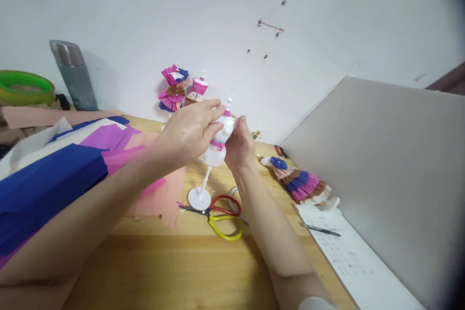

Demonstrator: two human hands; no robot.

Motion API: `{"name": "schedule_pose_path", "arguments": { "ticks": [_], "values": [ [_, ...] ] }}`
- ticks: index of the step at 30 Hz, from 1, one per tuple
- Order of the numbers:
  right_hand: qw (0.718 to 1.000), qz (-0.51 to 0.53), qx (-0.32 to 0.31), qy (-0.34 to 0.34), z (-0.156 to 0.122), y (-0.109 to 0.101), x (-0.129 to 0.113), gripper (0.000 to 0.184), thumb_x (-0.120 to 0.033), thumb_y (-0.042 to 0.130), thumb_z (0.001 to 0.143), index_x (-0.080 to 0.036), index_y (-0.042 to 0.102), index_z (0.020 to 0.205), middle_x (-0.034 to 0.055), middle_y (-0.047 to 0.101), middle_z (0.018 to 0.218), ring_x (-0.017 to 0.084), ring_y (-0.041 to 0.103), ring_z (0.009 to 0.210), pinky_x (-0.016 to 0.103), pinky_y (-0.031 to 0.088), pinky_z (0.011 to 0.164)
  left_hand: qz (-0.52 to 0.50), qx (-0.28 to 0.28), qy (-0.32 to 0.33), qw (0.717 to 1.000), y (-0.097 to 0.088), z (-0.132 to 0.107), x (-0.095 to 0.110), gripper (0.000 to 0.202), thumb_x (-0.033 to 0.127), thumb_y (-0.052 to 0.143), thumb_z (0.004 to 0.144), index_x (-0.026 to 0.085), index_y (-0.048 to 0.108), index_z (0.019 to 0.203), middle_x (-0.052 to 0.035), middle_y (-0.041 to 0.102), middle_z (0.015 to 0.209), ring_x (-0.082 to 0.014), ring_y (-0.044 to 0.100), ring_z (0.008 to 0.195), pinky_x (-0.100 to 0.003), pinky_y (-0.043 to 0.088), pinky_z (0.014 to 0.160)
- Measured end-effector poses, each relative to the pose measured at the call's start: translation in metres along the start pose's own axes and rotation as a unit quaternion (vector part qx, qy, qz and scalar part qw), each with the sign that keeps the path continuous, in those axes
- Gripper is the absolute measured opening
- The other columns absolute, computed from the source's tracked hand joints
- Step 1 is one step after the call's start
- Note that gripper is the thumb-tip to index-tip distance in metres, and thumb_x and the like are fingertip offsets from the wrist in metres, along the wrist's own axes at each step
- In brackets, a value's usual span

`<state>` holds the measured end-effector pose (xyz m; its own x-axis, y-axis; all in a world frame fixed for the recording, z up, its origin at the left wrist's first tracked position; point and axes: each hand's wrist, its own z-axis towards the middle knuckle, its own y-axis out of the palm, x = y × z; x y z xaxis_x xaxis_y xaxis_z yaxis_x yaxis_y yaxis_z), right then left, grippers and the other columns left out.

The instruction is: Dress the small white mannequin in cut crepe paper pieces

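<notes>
A small white toy dress form (215, 156) with a pink neck and a pink band at its waist tilts to the right on its thin stand. My left hand (192, 128) lies over its upper left side, the thumb on the front and fingers reaching round the top. My right hand (240, 145) cups its right side, with most fingers hidden behind. The round white base (199, 198) meets the table beside the scissors (225, 235), which have one red and one yellow handle. Partly behind my right wrist shows a white ring, perhaps a tape roll (232, 194).
Crepe paper sheets (54, 174) in blue, purple, pink and peach cover the left. Behind stand paper-dressed forms (174, 93), a grey bottle (78, 77) and green tape (25, 85). On the right lie a ruffled paper dress (300, 181), a written sheet (337, 252) and a pen (323, 230).
</notes>
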<state>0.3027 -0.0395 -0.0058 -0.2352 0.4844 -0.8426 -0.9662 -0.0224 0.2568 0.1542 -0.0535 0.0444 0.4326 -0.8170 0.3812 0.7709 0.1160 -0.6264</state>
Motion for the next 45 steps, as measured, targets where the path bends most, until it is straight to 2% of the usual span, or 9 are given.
{"name": "schedule_pose_path", "arguments": {
  "ticks": [3, 5, 9, 13, 17, 25, 32, 37, 45],
  "values": [
    [1.0, 0.016, 0.003, 0.004, -0.001, 0.001, 0.0, 0.051, -0.07, 0.058, 0.075, -0.022, 0.063, 0.09, 0.0079, 0.073, 0.088, 0.03, 0.069, 0.101, 0.044, 0.057, 0.078, 0.007, 0.017, -0.026, 0.999, 0.002, -0.001, 0.006, 0.027, 0.02, 0.047, 0.09, 0.016, 0.071, 0.1, -0.0103, 0.07, 0.116, -0.0253, 0.062, 0.116, -0.039, 0.046, 0.103],
    [1.0, 0.023, -0.004, 0.003, -0.002, 0.003, -0.002, 0.05, -0.069, 0.059, 0.076, -0.021, 0.063, 0.089, 0.0079, 0.073, 0.086, 0.031, 0.069, 0.101, 0.043, 0.057, 0.078, -0.018, 0.049, -0.047, 0.998, 0.004, -0.001, 0.005, 0.025, 0.02, 0.048, 0.089, 0.017, 0.072, 0.096, -0.0088, 0.072, 0.109, -0.0249, 0.063, 0.114, -0.039, 0.047, 0.102],
    [0.999, 0.011, -0.038, 0.016, -0.007, 0.008, -0.007, 0.054, -0.072, 0.055, 0.079, -0.02, 0.064, 0.09, 0.0086, 0.073, 0.082, 0.03, 0.071, 0.092, 0.042, 0.058, 0.072, -0.133, 0.104, -0.095, 0.981, 0.002, 0.002, -0.001, 0.022, 0.024, 0.054, 0.087, 0.018, 0.074, 0.08, -0.0048, 0.073, 0.087, -0.022, 0.068, 0.096, -0.036, 0.055, 0.089],
    [0.998, 0.012, -0.061, 0.032, -0.01, 0.011, -0.01, 0.058, -0.075, 0.053, 0.078, -0.019, 0.065, 0.09, 0.0092, 0.073, 0.08, 0.029, 0.072, 0.086, 0.04, 0.059, 0.067, -0.258, 0.095, -0.163, 0.948, 0.0, 0.006, -0.001, 0.016, 0.025, 0.063, 0.08, 0.016, 0.073, 0.072, -0.0037, 0.072, 0.075, -0.0182, 0.068, 0.073, -0.031, 0.058, 0.067],
    [0.998, 0.009, -0.058, 0.035, -0.011, 0.012, -0.01, 0.06, -0.076, 0.052, 0.078, -0.019, 0.066, 0.088, 0.0088, 0.073, 0.077, 0.028, 0.072, 0.085, 0.039, 0.059, 0.065, -0.302, 0.083, -0.204, 0.928, 0.0, 0.007, 0.004, 0.01, 0.021, 0.067, 0.076, 0.016, 0.074, 0.071, -0.0041, 0.071, 0.072, -0.016, 0.065, 0.061, -0.03, 0.055, 0.056],
    [0.999, 0.0, -0.029, 0.03, -0.013, 0.014, -0.008, 0.057, -0.075, 0.053, 0.078, -0.02, 0.064, 0.087, 0.0072, 0.072, 0.073, 0.027, 0.073, 0.082, 0.038, 0.059, 0.063, -0.306, 0.064, -0.213, 0.926, 0.0, 0.006, 0.003, 0.008, 0.017, 0.068, 0.076, 0.016, 0.072, 0.068, -0.0074, 0.073, 0.085, -0.0195, 0.069, 0.071, -0.034, 0.058, 0.06],
    [0.999, 0.004, -0.028, 0.033, -0.014, 0.016, -0.009, 0.055, -0.074, 0.055, 0.077, -0.021, 0.063, 0.089, 0.0063, 0.072, 0.073, 0.027, 0.073, 0.082, 0.037, 0.059, 0.061, -0.321, 0.023, -0.201, 0.925, -0.008, 0.006, -0.004, 0.011, 0.026, 0.071, 0.074, 0.016, 0.073, 0.07, -0.0054, 0.07, 0.066, -0.0192, 0.067, 0.063, -0.033, 0.058, 0.055],
    [0.999, -0.008, -0.042, 0.027, -0.015, 0.017, -0.009, 0.06, -0.077, 0.051, 0.077, -0.02, 0.064, 0.087, 0.0079, 0.072, 0.076, 0.028, 0.073, 0.083, 0.038, 0.059, 0.062, -0.327, -0.023, -0.179, 0.928, -0.019, 0.006, -0.007, 0.022, 0.032, 0.067, 0.079, 0.016, 0.071, 0.065, -0.0068, 0.069, 0.066, -0.0216, 0.069, 0.07, -0.036, 0.059, 0.063],
    [0.999, -0.003, -0.03, 0.022, -0.015, 0.016, -0.006, 0.056, -0.074, 0.054, 0.078, -0.02, 0.064, 0.086, 0.0079, 0.073, 0.077, 0.027, 0.073, 0.085, 0.039, 0.06, 0.064, -0.286, 0.011, -0.223, 0.932, -0.011, 0.007, 0.004, 0.003, 0.014, 0.067, 0.074, 0.015, 0.067, 0.071, -0.0048, 0.067, 0.068, -0.0185, 0.066, 0.063, -0.034, 0.056, 0.058]
  ]
}}
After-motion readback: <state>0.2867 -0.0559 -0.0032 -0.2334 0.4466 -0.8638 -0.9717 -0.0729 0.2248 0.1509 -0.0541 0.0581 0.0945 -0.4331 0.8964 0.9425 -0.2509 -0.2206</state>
